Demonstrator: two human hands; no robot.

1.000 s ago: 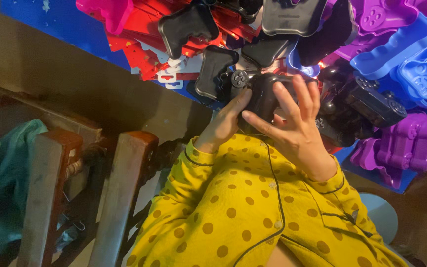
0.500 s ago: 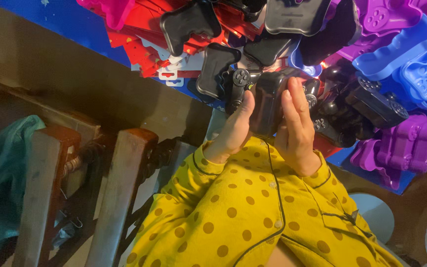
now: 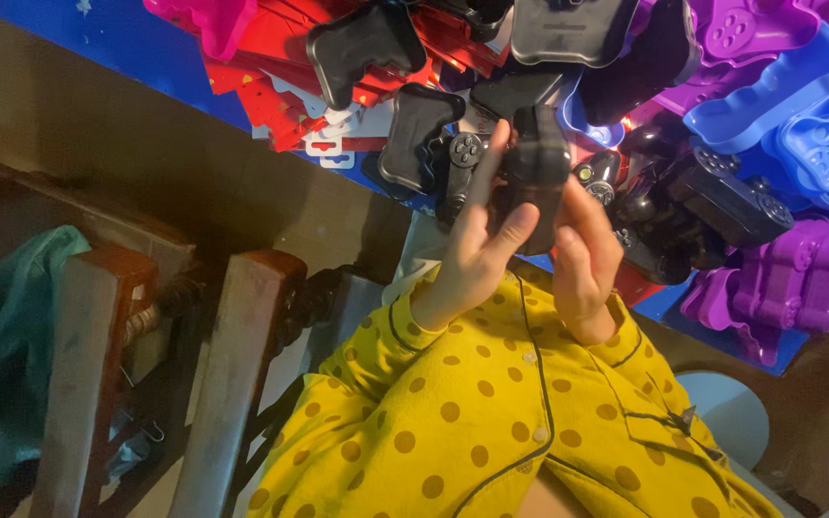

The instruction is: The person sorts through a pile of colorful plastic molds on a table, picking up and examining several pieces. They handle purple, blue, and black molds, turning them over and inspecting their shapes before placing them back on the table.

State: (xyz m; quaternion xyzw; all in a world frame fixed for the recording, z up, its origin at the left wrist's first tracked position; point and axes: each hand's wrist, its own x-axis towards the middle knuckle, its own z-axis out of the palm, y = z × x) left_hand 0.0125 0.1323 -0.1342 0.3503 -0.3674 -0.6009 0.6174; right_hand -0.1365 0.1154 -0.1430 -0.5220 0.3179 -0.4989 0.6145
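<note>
Both of your hands are closed around the black game controller [image 3: 534, 177], raised just above the pile on the blue worktop [image 3: 146, 48]. Your left hand [image 3: 477, 245] wraps its side with the thumb across the front; your right hand [image 3: 582, 254] cups the other side. Keep the grip even and the controller steady over the black controller shells [image 3: 414, 139].

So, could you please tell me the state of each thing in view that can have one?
Black plastic game controller: held upright off the table, between both hands.
Left hand: grip closed on the controller's left side.
Right hand: grip closed on its right side.
Black controller shells: lying loose on the table.
Purple and blue moulded trays: piled, overlapping.
Teal cloth: draped over a wooden chair.
</note>
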